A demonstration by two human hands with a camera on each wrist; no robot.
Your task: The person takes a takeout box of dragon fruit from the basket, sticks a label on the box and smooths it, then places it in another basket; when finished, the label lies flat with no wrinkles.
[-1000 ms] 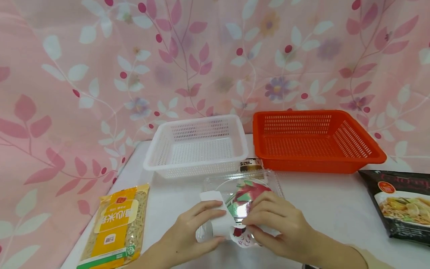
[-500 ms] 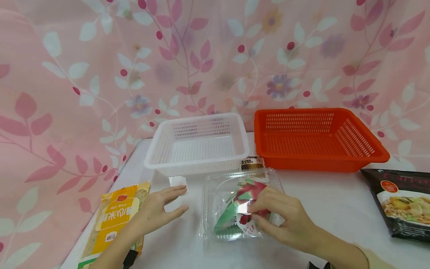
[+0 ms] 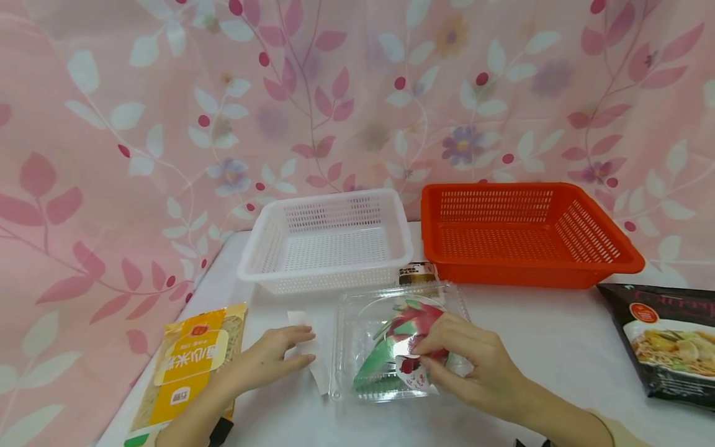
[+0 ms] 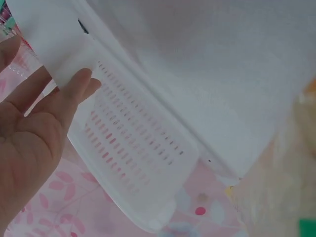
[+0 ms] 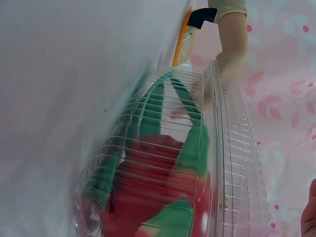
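I can see that the sleeves point(image 3: 621, 431) are a pale, plain beige, with a small, angular black piece point(image 5: 201, 19) jutting out beside the left cuff point(image 5: 228, 8).

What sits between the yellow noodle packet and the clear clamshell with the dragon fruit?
The head view shows the left hand and a white paper strip there, the strip nearer the clamshell.

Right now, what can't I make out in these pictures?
Head view: part of the sticker, behind the right hand.
Head view: the right end of the black packet, cut off by the edge.
Head view: print on the small container, too small to read.
Right wrist view: most of the right hand, outside the edge.
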